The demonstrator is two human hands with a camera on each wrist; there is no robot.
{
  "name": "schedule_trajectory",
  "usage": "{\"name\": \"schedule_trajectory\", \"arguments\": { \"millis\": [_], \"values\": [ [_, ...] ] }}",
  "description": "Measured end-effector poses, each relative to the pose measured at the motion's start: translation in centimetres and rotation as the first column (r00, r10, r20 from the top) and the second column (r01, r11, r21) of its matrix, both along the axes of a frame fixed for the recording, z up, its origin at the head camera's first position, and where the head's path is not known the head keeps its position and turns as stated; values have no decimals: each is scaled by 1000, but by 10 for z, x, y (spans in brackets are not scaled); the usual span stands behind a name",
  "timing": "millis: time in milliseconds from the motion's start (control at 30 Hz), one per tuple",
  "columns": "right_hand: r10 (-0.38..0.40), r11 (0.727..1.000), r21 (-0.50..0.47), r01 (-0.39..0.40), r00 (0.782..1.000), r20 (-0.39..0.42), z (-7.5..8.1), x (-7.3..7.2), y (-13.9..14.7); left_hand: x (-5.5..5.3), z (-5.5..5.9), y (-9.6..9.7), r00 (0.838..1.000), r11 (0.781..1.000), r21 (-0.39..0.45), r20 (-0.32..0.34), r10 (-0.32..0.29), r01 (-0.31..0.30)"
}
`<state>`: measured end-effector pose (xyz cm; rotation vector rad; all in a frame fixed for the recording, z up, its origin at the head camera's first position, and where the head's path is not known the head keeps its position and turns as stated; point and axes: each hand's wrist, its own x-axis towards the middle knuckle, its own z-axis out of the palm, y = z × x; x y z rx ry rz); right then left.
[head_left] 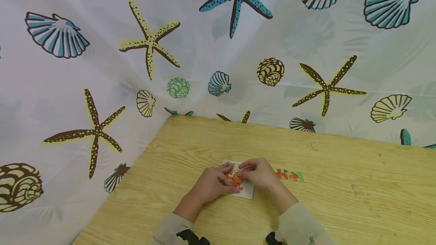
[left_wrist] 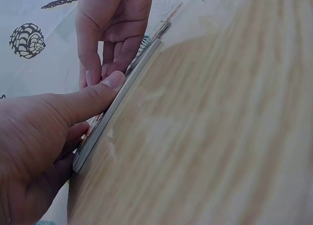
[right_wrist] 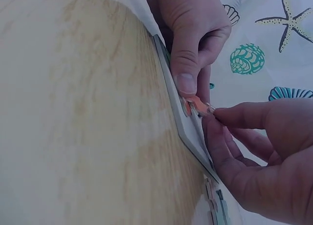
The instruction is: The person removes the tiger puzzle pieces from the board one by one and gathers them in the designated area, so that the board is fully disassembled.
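In the head view, a small white puzzle board [head_left: 246, 192] lies on the table, with orange jigsaw pieces [head_left: 235, 180] on it. My left hand [head_left: 212, 183] rests over the board's left side, its thumb and fingers spread around the orange pieces. From the right wrist view, the left thumb [right_wrist: 187, 83] presses down at an orange puzzle piece [right_wrist: 199, 105]. My right hand [head_left: 259, 173] reaches in from the right and pinches the edge of that piece between thumb and index finger. In the left wrist view, the board's edge [left_wrist: 115, 105] runs beneath both hands.
Just right of the board, a short row of orange and green puzzle pieces [head_left: 290, 175] lies on the wooden table [head_left: 357, 192]. A white cloth [head_left: 190, 48] printed with starfish and shells hangs along the table's back and left edges.
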<state>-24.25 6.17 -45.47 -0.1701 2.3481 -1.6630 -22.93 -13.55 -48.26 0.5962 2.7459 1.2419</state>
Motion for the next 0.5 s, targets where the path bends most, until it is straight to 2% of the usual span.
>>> {"name": "schedule_trajectory", "arguments": {
  "millis": [500],
  "values": [
    [-91, 991, -95, 99, 993, 81, -1, 2, 3, -1, -1, 0, 1000, 1000, -3, 14, 9, -9]
  ]
}}
